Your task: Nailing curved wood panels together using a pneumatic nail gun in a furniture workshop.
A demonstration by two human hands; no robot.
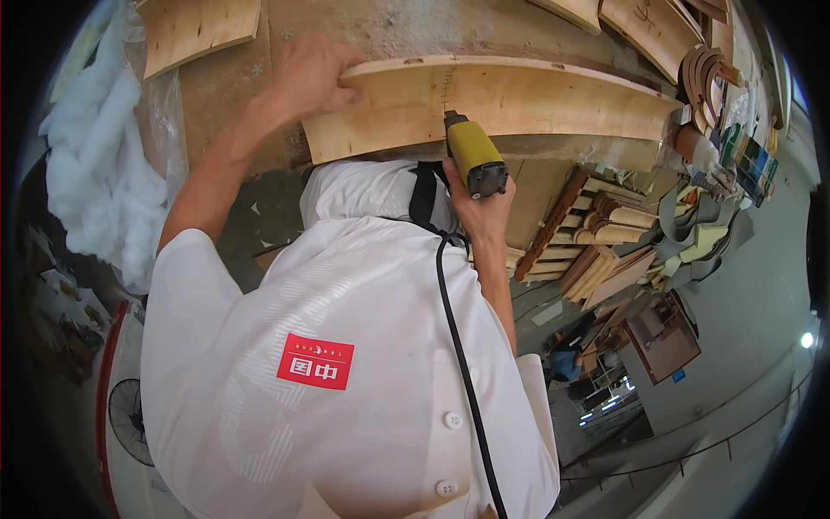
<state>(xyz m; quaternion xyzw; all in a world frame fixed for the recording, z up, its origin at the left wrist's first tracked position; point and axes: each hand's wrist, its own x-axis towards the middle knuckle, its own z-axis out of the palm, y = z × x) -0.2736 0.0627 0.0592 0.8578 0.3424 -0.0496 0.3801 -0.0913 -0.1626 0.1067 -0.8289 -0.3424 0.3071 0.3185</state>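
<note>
Jutting from the right hand [481, 210] — a yellow tool [475, 149].

On your left is white stuffing [99, 164], with a fan [130, 422] nearer. To your right, a pallet [553, 225] bears curved wood [618, 213], grey strips [674, 229] beside it; nearer there are a person [566, 363] in blue and a bright lamp [807, 340].

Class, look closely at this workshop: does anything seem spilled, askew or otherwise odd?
The white fluffy stuffing at far left stands out: it bulges in a loose heap, unlike the stacked wood at right. The curved wooden panel by the left hand bears a line of dark marks; I cannot tell what made them.
</note>
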